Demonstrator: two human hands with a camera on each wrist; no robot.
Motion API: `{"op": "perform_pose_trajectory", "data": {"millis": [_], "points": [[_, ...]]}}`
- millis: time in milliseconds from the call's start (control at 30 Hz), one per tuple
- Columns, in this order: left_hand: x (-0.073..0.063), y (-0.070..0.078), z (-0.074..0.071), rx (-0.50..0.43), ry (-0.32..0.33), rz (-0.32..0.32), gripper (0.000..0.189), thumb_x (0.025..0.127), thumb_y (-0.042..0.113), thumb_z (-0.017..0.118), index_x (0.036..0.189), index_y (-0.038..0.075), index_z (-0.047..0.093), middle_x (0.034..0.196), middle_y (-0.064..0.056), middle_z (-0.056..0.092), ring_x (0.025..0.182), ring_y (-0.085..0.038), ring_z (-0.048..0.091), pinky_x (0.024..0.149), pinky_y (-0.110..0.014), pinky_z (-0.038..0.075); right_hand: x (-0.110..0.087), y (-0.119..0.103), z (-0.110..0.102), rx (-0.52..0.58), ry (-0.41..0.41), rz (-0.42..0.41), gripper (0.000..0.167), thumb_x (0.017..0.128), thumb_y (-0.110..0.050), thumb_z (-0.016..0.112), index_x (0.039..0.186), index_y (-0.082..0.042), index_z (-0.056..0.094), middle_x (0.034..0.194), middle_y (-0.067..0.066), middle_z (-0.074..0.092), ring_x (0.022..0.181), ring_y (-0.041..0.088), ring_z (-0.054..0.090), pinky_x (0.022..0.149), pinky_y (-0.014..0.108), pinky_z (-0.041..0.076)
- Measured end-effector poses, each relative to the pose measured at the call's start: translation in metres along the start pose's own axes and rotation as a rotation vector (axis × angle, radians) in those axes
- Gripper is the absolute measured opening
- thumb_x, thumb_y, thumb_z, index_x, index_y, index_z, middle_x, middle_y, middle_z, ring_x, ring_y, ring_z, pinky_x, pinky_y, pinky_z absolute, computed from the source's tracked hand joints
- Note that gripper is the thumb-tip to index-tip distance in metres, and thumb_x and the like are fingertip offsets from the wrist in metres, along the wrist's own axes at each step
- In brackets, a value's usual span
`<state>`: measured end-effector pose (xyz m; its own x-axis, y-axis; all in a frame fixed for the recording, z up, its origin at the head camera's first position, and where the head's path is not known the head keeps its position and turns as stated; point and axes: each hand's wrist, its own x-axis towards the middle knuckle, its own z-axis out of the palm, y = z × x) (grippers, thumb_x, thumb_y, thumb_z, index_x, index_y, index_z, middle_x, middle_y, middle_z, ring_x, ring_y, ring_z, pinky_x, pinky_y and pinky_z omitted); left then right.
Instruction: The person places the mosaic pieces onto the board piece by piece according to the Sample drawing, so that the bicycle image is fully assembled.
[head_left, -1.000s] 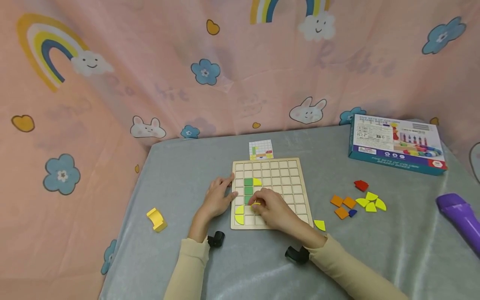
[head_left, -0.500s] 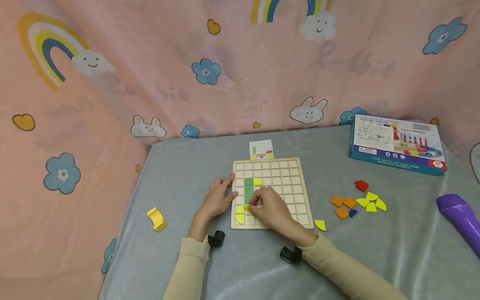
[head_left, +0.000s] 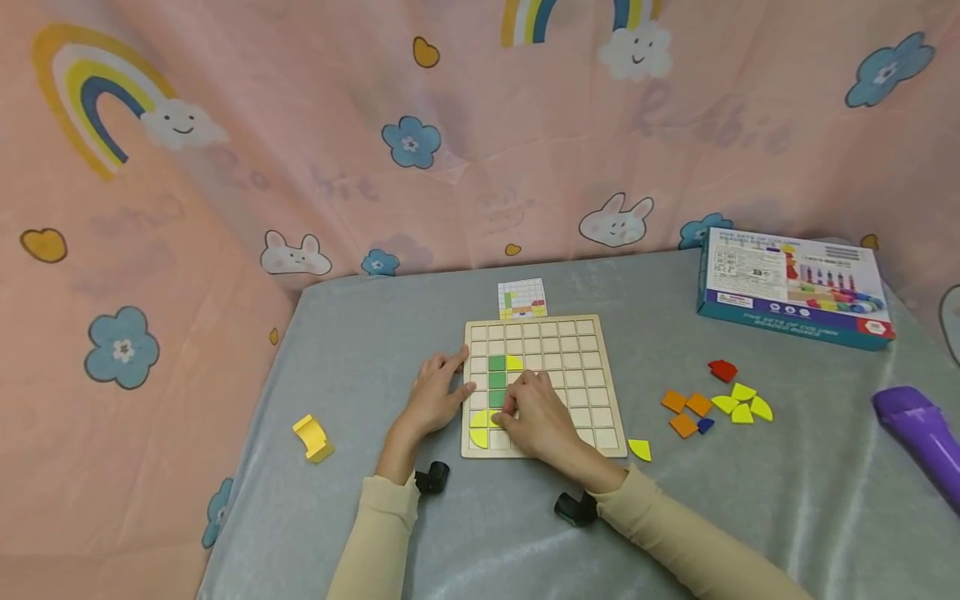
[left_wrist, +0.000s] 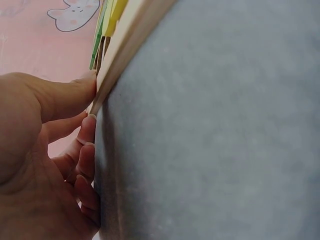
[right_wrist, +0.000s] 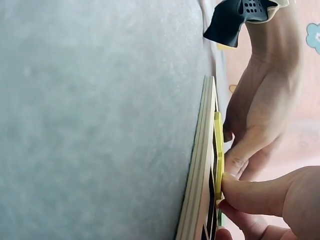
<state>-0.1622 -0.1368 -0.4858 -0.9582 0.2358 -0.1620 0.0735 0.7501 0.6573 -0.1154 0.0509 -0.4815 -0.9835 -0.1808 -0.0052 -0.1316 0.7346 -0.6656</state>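
Note:
My left hand (head_left: 437, 396) rests at the left edge of the square wooden grid board (head_left: 551, 343), its thumb and a finger touching that edge. In the left wrist view the thumb lies on the board's rim, with the other fingers against the cloth. Over the board's lower left cells, my right hand (head_left: 542, 418) holds a yellow quarter-circle tile (head_left: 492, 418) by thumb and finger, low against the grid; the fingers partly hide it. To its left sit two more yellow quarter-circles (head_left: 479, 437). A column of green square tiles (head_left: 497, 381) stands above, beside another yellow quarter-circle (head_left: 514, 362).
A pattern card (head_left: 522, 298) lies behind the board. Rightward are orange squares (head_left: 683, 427), a yellow pile (head_left: 742, 414), a blue piece (head_left: 705, 426), red pieces (head_left: 722, 371), a lone yellow tile (head_left: 640, 450), a box (head_left: 795, 287) and a purple microphone (head_left: 918, 442). A yellow block (head_left: 313, 439) lies left.
My right hand has shifted slightly left and lowered the yellow tile from above the board to the cell beside the left-hand yellow pieces. The left hand has stayed at the edge.

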Motion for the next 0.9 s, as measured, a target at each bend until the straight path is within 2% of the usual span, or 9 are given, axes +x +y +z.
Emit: {"op": "perform_pose_trajectory", "data": {"millis": [200,433,533,700,900], "points": [[0.0,-0.001,-0.001,-0.001,0.002,0.004,0.064,0.106,0.023,0.067,0.164,0.012,0.042,0.139,-0.016,0.057,0.132,-0.034,0.045,0.112,-0.056,0.035,-0.002,0.0,-0.001,-0.005,0.002,-0.005,0.035,0.087,-0.014,0.088,0.065,-0.013,0.062,0.102,0.008,0.064,0.097,0.025,0.05,0.084,0.041,0.049],[-0.001,-0.001,0.0,0.0,0.0,0.008,0.064,0.106,0.023,0.066,0.164,0.013,0.041,0.143,-0.017,0.056,0.134,-0.035,0.045,0.115,-0.058,0.033,-0.009,0.011,-0.018,0.041,-0.014,0.037,0.032,0.09,-0.019,0.087,0.069,-0.015,0.063,0.102,0.006,0.063,0.099,0.024,0.049,0.078,0.037,0.045],[-0.001,0.0,0.001,-0.002,-0.002,0.009,0.064,0.106,0.022,0.066,0.165,0.013,0.041,0.142,-0.017,0.056,0.133,-0.035,0.044,0.115,-0.058,0.033,-0.013,0.024,-0.028,0.097,-0.018,0.006,0.024,0.091,-0.016,0.085,0.074,-0.015,0.068,0.095,0.004,0.062,0.093,0.021,0.049,0.076,0.034,0.042],[0.0,0.0,0.002,-0.01,-0.004,-0.001,0.064,0.106,0.022,0.066,0.165,0.013,0.04,0.142,-0.016,0.055,0.133,-0.033,0.044,0.114,-0.057,0.033,-0.027,0.053,-0.049,0.211,-0.028,-0.109,0.01,0.094,-0.006,0.08,0.089,-0.012,0.073,0.083,-0.002,0.061,0.077,0.011,0.052,0.07,0.026,0.044],[0.0,0.0,0.002,-0.011,-0.003,-0.002,0.064,0.107,0.022,0.065,0.165,0.013,0.04,0.143,-0.016,0.055,0.133,-0.034,0.044,0.114,-0.056,0.034,-0.051,0.084,-0.081,0.166,0.008,-0.127,0.008,0.095,-0.004,0.078,0.098,-0.011,0.072,0.089,-0.003,0.062,0.08,0.008,0.051,0.07,0.025,0.045]]}}
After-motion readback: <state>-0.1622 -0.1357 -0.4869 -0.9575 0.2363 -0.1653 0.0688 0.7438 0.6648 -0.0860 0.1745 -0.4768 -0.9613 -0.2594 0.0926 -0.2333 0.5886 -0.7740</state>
